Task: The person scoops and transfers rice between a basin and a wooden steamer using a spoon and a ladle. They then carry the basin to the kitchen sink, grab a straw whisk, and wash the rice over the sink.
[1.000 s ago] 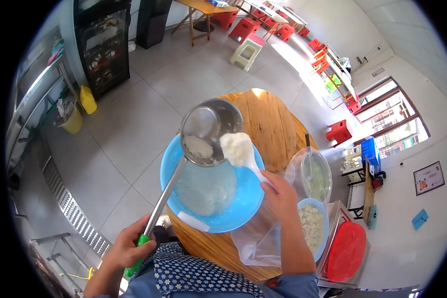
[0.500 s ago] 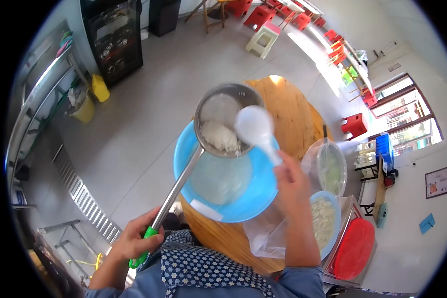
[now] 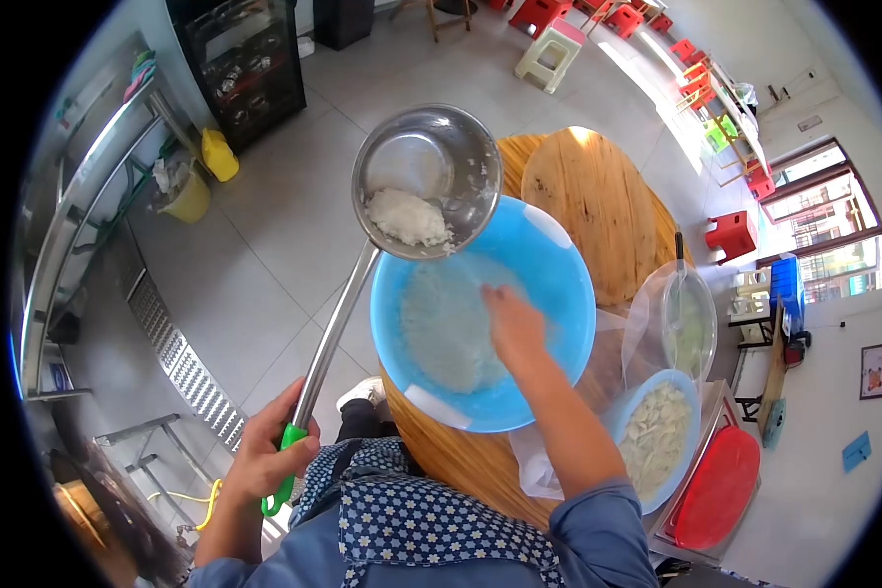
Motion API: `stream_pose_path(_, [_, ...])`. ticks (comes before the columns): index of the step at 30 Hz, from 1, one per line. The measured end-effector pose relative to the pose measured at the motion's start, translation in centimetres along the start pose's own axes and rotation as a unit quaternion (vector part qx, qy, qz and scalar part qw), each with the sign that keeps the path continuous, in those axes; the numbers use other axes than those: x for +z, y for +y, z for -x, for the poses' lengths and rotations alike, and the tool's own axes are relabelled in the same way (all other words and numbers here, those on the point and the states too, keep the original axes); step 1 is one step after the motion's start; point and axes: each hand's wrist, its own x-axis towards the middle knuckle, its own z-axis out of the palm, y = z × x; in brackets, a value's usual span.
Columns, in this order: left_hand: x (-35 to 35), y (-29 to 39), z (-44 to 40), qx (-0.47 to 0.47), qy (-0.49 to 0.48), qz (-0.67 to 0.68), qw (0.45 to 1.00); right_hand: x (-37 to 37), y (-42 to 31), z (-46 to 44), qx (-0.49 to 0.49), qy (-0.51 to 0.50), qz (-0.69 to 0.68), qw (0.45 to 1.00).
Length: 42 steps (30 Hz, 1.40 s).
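Note:
My left hand [image 3: 269,453] is wrapped round the green-ended handle of a large steel ladle [image 3: 444,137]. The ladle's bowl is over the far left rim of a blue basin [image 3: 570,343] and carries a clump of wet white stuff [image 3: 408,218]. Inside the basin lies a pale, whitish mixture [image 3: 451,338]. My right hand [image 3: 514,328] reaches down into the basin with its fingers closed, slightly blurred. The white spoon it gripped a moment earlier cannot be made out against the mixture.
The basin stands on a wooden table [image 3: 465,485] beside a round wooden board [image 3: 588,211]. To the right are a clear container [image 3: 691,318] with a dark handle, a light-blue bowl [image 3: 691,431] of pale flat pieces, and a red lid [image 3: 720,485]. A metal rack [image 3: 98,157] stands left.
My right hand has gone from above the ladle down into the basin, and the white spoon has dropped out of sight. The ladle has shifted up and left relative to the basin, still holding the white clump.

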Motion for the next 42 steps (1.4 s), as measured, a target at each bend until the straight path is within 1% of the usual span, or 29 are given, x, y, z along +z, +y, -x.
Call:
stream_pose_path(2, [0.1,0.1,-0.1,-0.002,0.012,-0.004,1.0,1.0,-0.8,0.8,-0.195,-0.015,0.057,0.979])
stream_pose_path(3, [0.0,0.1,-0.1,-0.003,0.014,0.001,1.0,0.2,-1.0,2.1,-0.198,-0.019,0.06,0.978])
stream_pose_path(5, [-0.1,0.2,0.1,0.015,0.01,-0.031,0.999,-3.3,-1.3,5.7,-0.245,-0.129,0.109,0.955])
stream_pose_path(6, [-0.1,0.3,0.1,0.013,0.013,-0.024,1.0,-4.7,-0.4,6.2,-0.249,-0.135,0.113,0.952])
stream_pose_path(8, [-0.4,0.5,0.2,0.01,0.006,-0.03,0.999,-6.6,1.5,7.0,-0.238,-0.054,0.105,0.964])
stream_pose_path(9, [-0.4,0.5,0.2,0.016,0.0,-0.027,1.0,-6.5,1.5,6.4,-0.236,-0.059,0.103,0.965])
stream_pose_path(11, [-0.2,0.5,0.2,0.016,-0.002,-0.012,1.0,-6.3,1.9,4.5,-0.137,0.034,0.133,0.981])
stream_pose_path(12, [-0.2,0.4,0.2,0.024,0.0,0.003,1.0,-5.0,2.0,4.4,-0.135,0.036,0.133,0.981])
stream_pose_path(14, [-0.4,0.4,0.1,0.023,-0.004,-0.002,1.0,-2.2,1.7,3.9,-0.19,0.003,0.15,0.97])
stream_pose_path(15, [-0.4,0.4,0.1,0.032,-0.012,-0.012,0.999,-2.3,1.2,4.8,-0.19,0.003,0.151,0.97])
stream_pose_path(17, [-0.5,0.5,0.0,0.037,-0.019,-0.017,0.999,-4.0,0.0,7.8,-0.229,-0.089,0.126,0.961])
stream_pose_path(18, [-0.7,0.3,0.1,0.035,-0.018,-0.039,0.998,-5.5,-0.2,8.0,-0.231,-0.094,0.128,0.96])
stream_pose_path(20, [-0.5,0.5,0.2,0.03,-0.016,-0.059,0.998,-8.9,1.0,8.3,-0.199,-0.061,0.169,0.963])
stream_pose_path(21, [0.0,0.9,0.2,0.022,-0.009,-0.042,0.999,-9.4,2.0,8.3,-0.2,-0.064,0.169,0.963])
stream_pose_path(23, [0.2,1.3,0.1,0.015,-0.003,-0.028,1.0,-9.9,3.3,8.2,-0.133,-0.045,0.167,0.976])
stream_pose_path(24, [0.1,1.2,0.1,0.013,-0.006,-0.036,0.999,-9.9,3.2,8.2,-0.134,-0.044,0.166,0.976])
stream_pose_path(26, [0.0,0.9,0.1,0.009,-0.011,-0.044,0.999,-9.7,2.7,9.1,-0.114,-0.109,0.236,0.959])
stream_pose_path(27, [-0.2,0.6,0.2,0.016,-0.01,-0.052,0.998,-9.3,2.2,9.6,-0.112,-0.11,0.237,0.959])
stream_pose_path(29, [-0.3,0.4,0.2,0.027,-0.009,-0.058,0.998,-8.0,0.4,10.3,-0.141,-0.128,0.217,0.957])
stream_pose_path(30, [-0.2,0.6,0.2,0.016,-0.01,-0.05,0.999,-7.8,-0.5,10.6,-0.142,-0.126,0.219,0.957])
stream_pose_path(32, [-0.2,0.6,0.1,0.002,-0.01,-0.043,0.999,-8.0,-2.3,11.2,-0.196,-0.112,0.146,0.963])
stream_pose_path(33, [-0.3,0.5,0.1,0.008,-0.01,-0.044,0.999,-8.8,-2.8,11.2,-0.206,-0.09,0.143,0.964])
stream_pose_path(34, [-0.3,0.5,0.1,0.014,-0.01,-0.046,0.999,-9.2,-2.8,10.8,-0.204,-0.092,0.141,0.964])
stream_pose_path(36, [-0.3,0.8,0.1,0.012,-0.012,-0.052,0.999,-10.1,-2.5,9.8,-0.171,-0.013,0.179,0.969])
stream_pose_path(37, [-0.3,1.0,0.0,0.014,-0.012,-0.058,0.998,-9.6,-2.2,9.0,-0.17,-0.01,0.179,0.969])
stream_pose_path(39, [-0.2,1.2,0.0,0.019,-0.016,-0.057,0.998,-7.1,-0.6,7.4,-0.069,-0.011,0.086,0.994])
stream_pose_path(40, [-0.2,1.3,0.0,0.02,-0.018,-0.055,0.998,-5.5,0.2,7.2,-0.07,-0.008,0.086,0.994])
stream_pose_path(41, [-0.2,1.3,0.0,0.022,-0.017,-0.056,0.998,-3.7,0.8,7.0,0.007,-0.045,-0.059,0.997])
stream_pose_path(42, [-0.2,1.3,0.2,0.018,-0.016,-0.049,0.999,-3.1,0.7,7.0,0.083,-0.081,-0.203,0.972])
